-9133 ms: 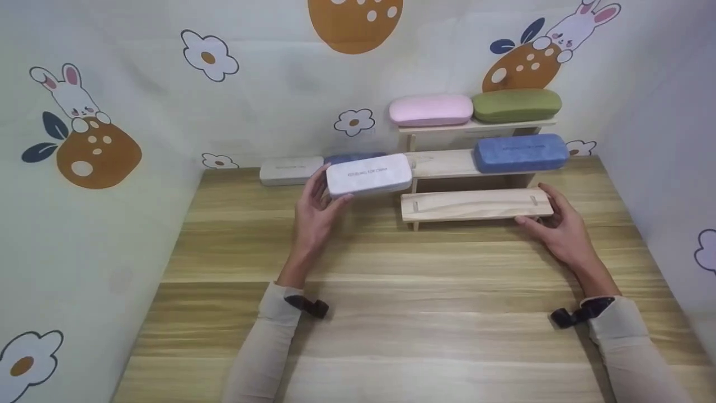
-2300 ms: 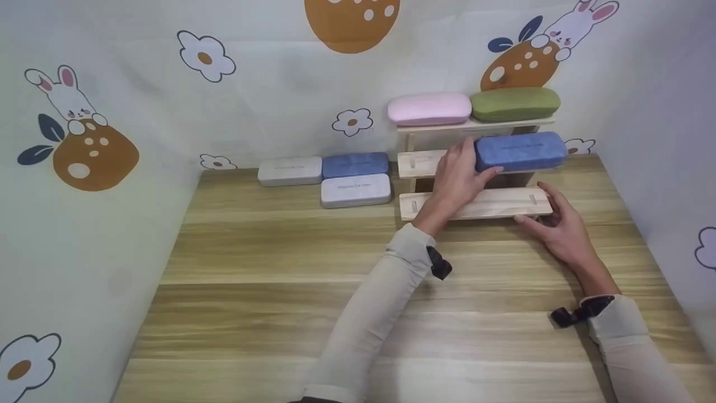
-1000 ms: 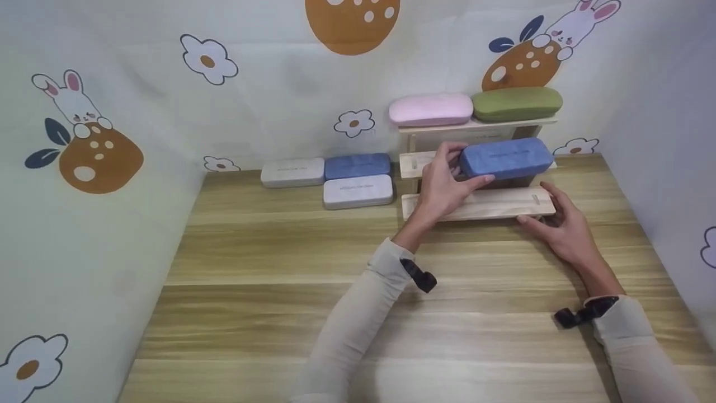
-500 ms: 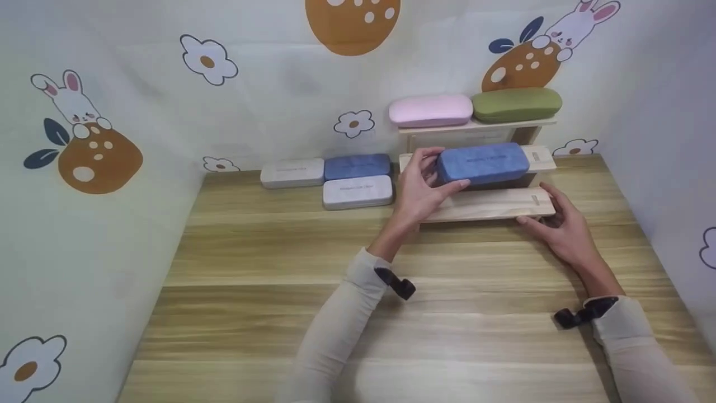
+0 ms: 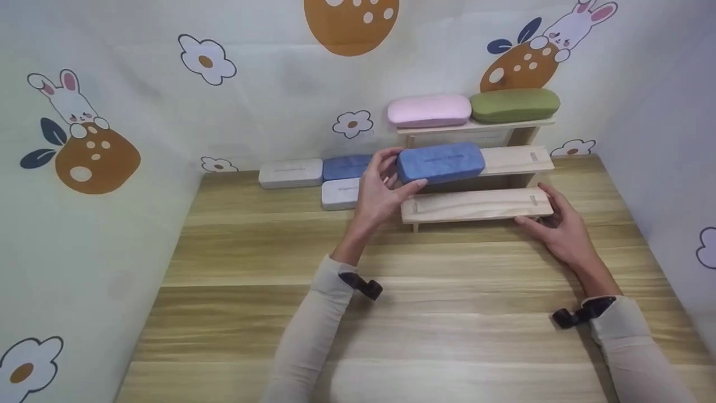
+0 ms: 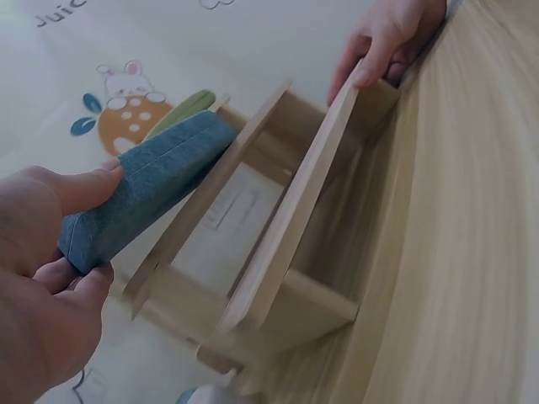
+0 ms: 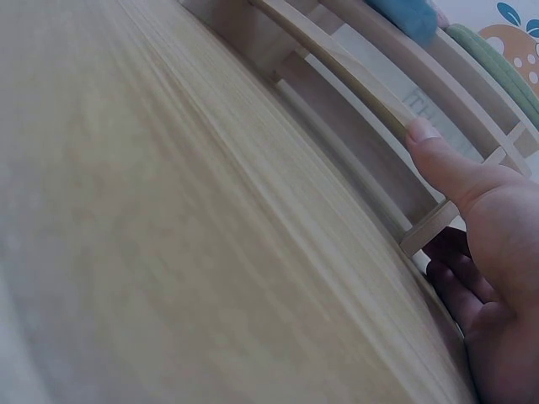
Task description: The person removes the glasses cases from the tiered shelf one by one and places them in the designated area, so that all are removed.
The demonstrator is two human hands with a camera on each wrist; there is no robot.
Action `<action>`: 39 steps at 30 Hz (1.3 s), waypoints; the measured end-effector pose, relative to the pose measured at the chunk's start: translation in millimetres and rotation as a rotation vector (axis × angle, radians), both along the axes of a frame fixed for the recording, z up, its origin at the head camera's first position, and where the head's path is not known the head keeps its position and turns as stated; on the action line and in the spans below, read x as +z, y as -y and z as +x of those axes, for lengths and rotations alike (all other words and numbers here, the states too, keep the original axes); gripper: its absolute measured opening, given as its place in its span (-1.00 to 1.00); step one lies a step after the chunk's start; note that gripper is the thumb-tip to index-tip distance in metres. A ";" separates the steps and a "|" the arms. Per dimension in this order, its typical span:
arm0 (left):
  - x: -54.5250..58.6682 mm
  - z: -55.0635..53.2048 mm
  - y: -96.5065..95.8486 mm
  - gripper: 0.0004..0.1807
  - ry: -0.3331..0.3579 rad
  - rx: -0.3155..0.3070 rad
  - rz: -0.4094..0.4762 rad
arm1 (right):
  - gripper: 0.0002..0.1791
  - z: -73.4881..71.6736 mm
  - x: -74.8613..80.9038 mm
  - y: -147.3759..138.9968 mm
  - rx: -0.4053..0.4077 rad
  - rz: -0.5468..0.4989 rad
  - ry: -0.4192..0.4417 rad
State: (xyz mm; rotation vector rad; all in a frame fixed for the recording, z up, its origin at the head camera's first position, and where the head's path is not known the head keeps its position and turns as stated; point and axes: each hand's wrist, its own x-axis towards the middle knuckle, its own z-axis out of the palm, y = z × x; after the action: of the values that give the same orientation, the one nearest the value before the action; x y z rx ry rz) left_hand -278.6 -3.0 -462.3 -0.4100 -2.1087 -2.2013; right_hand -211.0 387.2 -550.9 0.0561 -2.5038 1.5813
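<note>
My left hand (image 5: pixel 376 196) holds a blue glasses case (image 5: pixel 442 162) by its left end, thumb in front and fingers behind. The case is over the left part of the middle tier of a wooden three-tier rack (image 5: pixel 478 206); whether it touches the board I cannot tell. In the left wrist view, thumb and fingers pinch the end of the blue glasses case (image 6: pixel 152 181). My right hand (image 5: pixel 562 232) grips the right end of the rack's lowest board, its thumb (image 7: pixel 424 133) at the front edge in the right wrist view.
A pink case (image 5: pixel 429 111) and a green case (image 5: pixel 514 105) lie on the top tier. Left of the rack, a greyish-white case (image 5: pixel 291 172), a flatter blue case (image 5: pixel 345 167) and a white case (image 5: pixel 338 193) lie on the table, the last partly behind my left hand.
Earlier, my left hand set the white case down in front of the flatter blue one. It then gripped the blue case and brought it leftward along the middle tier. My right hand has stayed put.
</note>
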 end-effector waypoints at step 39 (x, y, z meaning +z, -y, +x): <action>-27.3 -5.8 138.0 -0.19 -0.095 0.019 0.109 | 0.05 1.1 3.5 0.9 0.008 0.008 -0.014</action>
State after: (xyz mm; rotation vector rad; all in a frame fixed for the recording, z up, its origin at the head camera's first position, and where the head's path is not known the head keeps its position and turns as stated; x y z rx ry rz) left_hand -284.4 -141.1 -489.5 -0.4736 -1.9271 -2.2264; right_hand -210.0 386.3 -547.4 0.0783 -2.5026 1.5693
